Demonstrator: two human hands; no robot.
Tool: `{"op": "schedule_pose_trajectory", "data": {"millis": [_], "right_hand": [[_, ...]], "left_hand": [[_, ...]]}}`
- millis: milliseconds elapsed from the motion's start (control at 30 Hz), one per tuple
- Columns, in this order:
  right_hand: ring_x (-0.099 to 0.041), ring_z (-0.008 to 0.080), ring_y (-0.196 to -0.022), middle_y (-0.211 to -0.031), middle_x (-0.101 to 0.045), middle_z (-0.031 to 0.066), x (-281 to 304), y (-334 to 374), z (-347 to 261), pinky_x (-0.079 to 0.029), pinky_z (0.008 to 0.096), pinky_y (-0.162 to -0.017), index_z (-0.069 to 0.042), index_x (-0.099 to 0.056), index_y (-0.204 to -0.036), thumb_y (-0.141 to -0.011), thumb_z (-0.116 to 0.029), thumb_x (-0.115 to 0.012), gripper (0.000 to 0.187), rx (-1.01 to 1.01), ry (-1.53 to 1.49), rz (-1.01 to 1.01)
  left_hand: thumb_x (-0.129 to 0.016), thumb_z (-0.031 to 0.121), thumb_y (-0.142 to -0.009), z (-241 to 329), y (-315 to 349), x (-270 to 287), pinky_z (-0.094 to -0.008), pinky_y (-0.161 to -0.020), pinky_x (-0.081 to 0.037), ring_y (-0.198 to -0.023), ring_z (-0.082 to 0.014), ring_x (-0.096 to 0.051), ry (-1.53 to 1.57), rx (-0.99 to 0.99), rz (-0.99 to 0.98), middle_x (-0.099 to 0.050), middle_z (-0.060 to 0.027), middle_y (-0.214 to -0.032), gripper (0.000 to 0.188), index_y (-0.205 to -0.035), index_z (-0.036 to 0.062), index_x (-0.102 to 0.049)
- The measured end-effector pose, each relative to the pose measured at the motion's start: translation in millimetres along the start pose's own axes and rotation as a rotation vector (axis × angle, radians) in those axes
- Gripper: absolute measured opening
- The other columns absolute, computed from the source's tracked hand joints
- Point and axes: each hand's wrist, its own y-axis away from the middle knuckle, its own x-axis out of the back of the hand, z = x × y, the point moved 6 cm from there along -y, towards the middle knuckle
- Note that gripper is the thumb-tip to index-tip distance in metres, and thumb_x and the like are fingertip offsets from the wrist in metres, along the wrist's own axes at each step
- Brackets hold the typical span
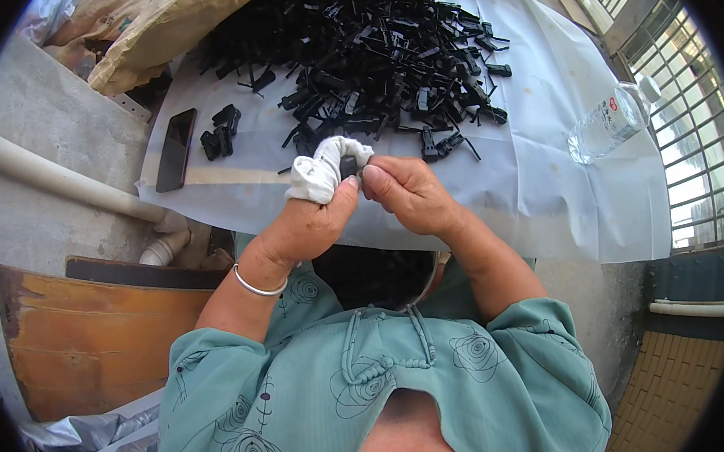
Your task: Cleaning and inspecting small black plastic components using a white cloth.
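My left hand is closed around a small black plastic part. White cloth covers that hand's fingers; whether it is a glove or a wrap I cannot tell. Against the same part, my right hand is closed in a pinch, thumb and fingertips together, both hands meeting over the table's near edge. Just beyond them spreads a big heap of black plastic parts, many with thin stems. Two or so similar pieces lie at the heap's near side, close to my right hand.
A dark phone and a few loose black parts lie left on the white sheet. At right leans or stands a clear water bottle. Brown paper hangs at upper left. Below the table edge, a round container sits by my lap.
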Motion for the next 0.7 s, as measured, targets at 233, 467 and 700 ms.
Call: {"op": "schedule_pose_trajectory", "data": {"millis": [233,467,700], "right_hand": [[-0.039,0.0081,-0.059,-0.063,-0.046,-0.0010,-18.2,-6.3,8.4,-0.038,0.0250,-0.054,-0.002,-0.049,-0.074,-0.095,-0.019,-0.046,0.028,0.073,0.055,0.029],[-0.039,0.0095,-0.059,-0.061,-0.047,0.0045,-38.0,-12.3,19.6,-0.039,0.0274,-0.054,-0.001,-0.049,-0.073,-0.094,-0.017,-0.047,0.027,0.036,0.162,0.089],[-0.052,0.0201,-0.057,-0.066,-0.053,0.0080,-9.4,-22.6,1.5,-0.044,0.0304,-0.054,-0.004,-0.054,-0.085,-0.088,-0.017,-0.055,0.013,0.204,0.633,0.207]], "left_hand": [[-0.043,0.000,-0.082,-1.3,10.5,7.5,-0.0287,-0.076,-0.044,-0.083,-0.0207,-0.053,-0.280,-0.176,0.054,-0.053,-0.0130,-0.092,0.026,-0.108,-0.0024,-0.046],[-0.045,0.002,-0.081,-4.8,26.1,19.5,-0.0291,-0.073,-0.045,-0.079,-0.0250,-0.055,-0.437,-0.259,0.207,-0.054,-0.0145,-0.090,0.026,-0.107,-0.0020,-0.046],[-0.049,0.003,-0.082,5.1,9.3,52.9,-0.0341,-0.082,-0.045,-0.092,-0.0311,-0.056,-0.642,-0.308,0.336,-0.055,-0.0197,-0.102,0.033,-0.114,-0.0016,-0.047]]}}
